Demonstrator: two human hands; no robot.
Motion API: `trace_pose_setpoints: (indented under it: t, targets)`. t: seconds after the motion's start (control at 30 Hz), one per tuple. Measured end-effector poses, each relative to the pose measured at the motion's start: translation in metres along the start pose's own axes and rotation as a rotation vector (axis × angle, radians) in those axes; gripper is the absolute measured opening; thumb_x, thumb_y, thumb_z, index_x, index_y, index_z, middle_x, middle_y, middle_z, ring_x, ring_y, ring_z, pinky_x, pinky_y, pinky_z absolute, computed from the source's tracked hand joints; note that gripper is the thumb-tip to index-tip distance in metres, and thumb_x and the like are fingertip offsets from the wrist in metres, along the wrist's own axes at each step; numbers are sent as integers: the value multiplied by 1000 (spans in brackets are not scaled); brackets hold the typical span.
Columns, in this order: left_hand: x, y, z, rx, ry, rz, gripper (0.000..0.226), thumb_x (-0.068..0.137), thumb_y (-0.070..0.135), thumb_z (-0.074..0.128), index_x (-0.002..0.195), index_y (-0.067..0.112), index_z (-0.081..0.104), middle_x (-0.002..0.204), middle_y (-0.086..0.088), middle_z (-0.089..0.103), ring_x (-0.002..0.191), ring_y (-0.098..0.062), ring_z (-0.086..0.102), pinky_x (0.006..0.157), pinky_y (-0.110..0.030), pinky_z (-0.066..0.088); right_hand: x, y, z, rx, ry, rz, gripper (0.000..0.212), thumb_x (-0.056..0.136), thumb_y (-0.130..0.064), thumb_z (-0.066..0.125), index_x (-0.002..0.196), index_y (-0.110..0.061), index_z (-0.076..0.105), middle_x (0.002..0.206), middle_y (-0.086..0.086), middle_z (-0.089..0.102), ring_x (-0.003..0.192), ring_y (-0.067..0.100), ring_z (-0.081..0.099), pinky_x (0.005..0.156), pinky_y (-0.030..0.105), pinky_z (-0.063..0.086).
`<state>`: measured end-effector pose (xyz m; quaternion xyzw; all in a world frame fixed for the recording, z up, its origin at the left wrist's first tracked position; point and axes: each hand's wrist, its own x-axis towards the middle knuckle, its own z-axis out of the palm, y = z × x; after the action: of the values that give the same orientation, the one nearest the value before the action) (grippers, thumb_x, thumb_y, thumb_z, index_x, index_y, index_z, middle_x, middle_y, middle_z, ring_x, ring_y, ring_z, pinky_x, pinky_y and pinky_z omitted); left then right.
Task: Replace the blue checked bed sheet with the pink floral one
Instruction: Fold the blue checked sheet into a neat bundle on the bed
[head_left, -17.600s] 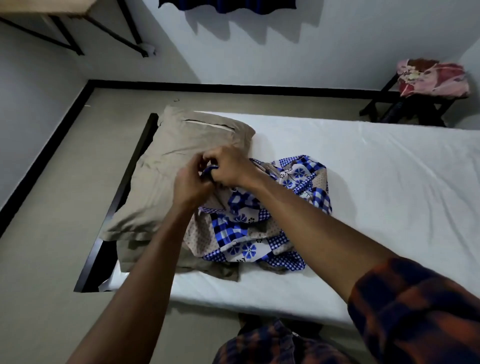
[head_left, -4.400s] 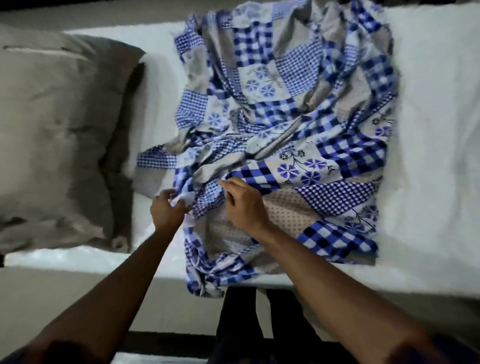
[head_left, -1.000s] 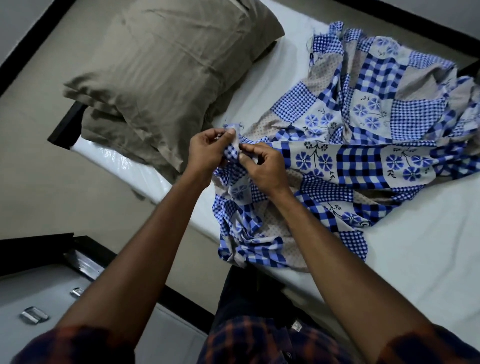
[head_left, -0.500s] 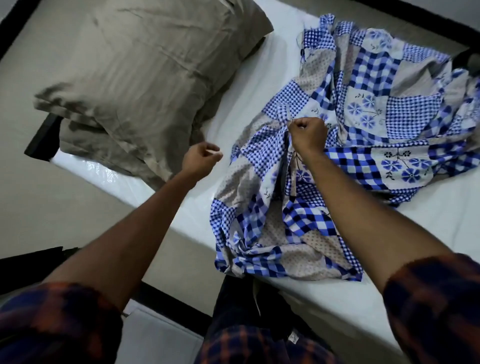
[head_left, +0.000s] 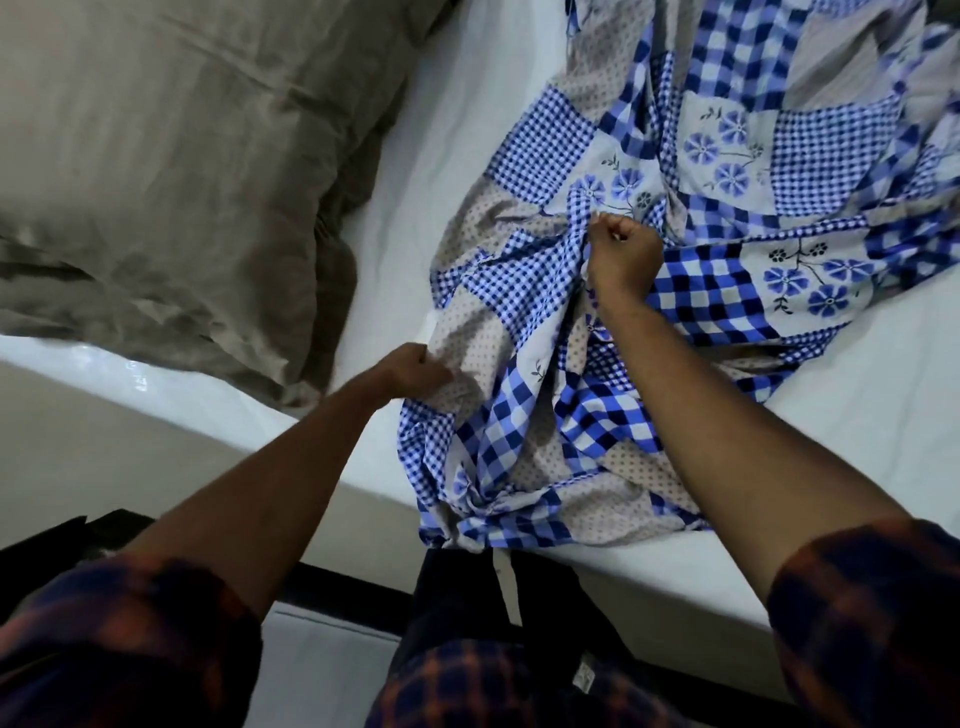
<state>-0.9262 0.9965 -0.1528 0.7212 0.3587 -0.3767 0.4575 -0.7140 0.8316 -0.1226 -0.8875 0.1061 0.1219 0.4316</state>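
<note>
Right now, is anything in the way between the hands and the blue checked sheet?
Nothing visible is. The left hand grips the blue checked sheet at its edge, and the right hand clutches a fold farther up. The pillow lies off to the side.

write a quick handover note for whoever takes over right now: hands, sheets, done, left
Left hand: grips the blue checked sheet at its edge by the near side of the bed.
Right hand: fist closed on a bunched fold further in.
The sheet lies crumpled on the bare white mattress, one end hanging over the near side. The pillow sits beside it.
Done: blue sheet is loose from the mattress.
Left: gather and remove it, then fetch and spread the pink floral sheet, which is not in view.
</note>
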Motion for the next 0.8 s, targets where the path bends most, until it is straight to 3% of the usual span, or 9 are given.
trace_pose_setpoints:
  t: [0.1,0.2,0.27,0.33,0.43,0.53,0.67,0.73,0.8]
  targets:
    - [-17,-12,9,-286,-106,-54,47,79,27,78,117,2,66,115,-11,69,96,-27,66,91,-39,54,2,-7,1,-20,6,-55,26,96,-25,67,107,-3,77,98,7,77,83,12,67,83,26,55]
    - [-37,-34,2,-560,-52,-41,59,52,29,83,105,4,72,103,-13,76,91,-33,73,87,-44,59,0,-7,6,-50,-4,-41,28,97,-26,67,112,-4,76,104,8,77,96,18,71,88,26,55]
    - [-52,-52,-8,-483,9,3,45,58,36,82,96,13,74,91,-5,76,86,-26,72,79,-35,59,-4,-4,10,-70,-16,-24,30,97,-27,66,117,-6,74,110,7,75,102,20,70,91,27,55]
    - [-68,-67,-19,-381,134,39,30,77,36,78,93,11,70,81,-1,69,76,-16,65,65,-24,52,-17,-2,11,-92,-46,-73,31,97,-27,67,119,-7,73,114,7,74,106,19,69,92,26,54]
    - [-89,-78,-35,-508,282,35,19,98,22,63,99,3,66,79,-3,67,75,-17,63,58,-19,48,-55,3,10,-140,-121,-281,30,95,-30,66,115,-8,74,110,6,72,96,19,68,85,34,57]
    - [-119,-75,-52,-746,307,45,21,101,25,58,98,6,68,76,3,75,72,-11,71,62,-21,55,-123,11,1,-132,-358,-531,34,91,-36,71,110,-7,75,97,7,71,83,13,63,75,24,50]
    - [-152,-57,-64,-814,262,161,10,92,17,70,101,13,68,83,-2,74,74,-16,70,62,-23,57,-214,32,-11,-161,-711,-773,47,79,-52,79,98,-10,76,92,2,68,84,5,59,77,17,46]
    - [-159,-48,-65,-805,246,272,34,80,4,77,110,17,67,93,-4,73,78,-15,71,65,-25,58,-233,39,-7,-221,-809,-794,37,79,-44,81,71,-11,67,73,0,56,68,8,52,61,23,39]
    - [-159,-53,-64,-702,255,330,69,64,4,87,127,14,62,110,-8,73,95,-21,72,79,-35,61,-235,42,-4,-247,-846,-764,35,81,-22,79,60,-3,57,64,5,49,58,19,48,57,28,31]
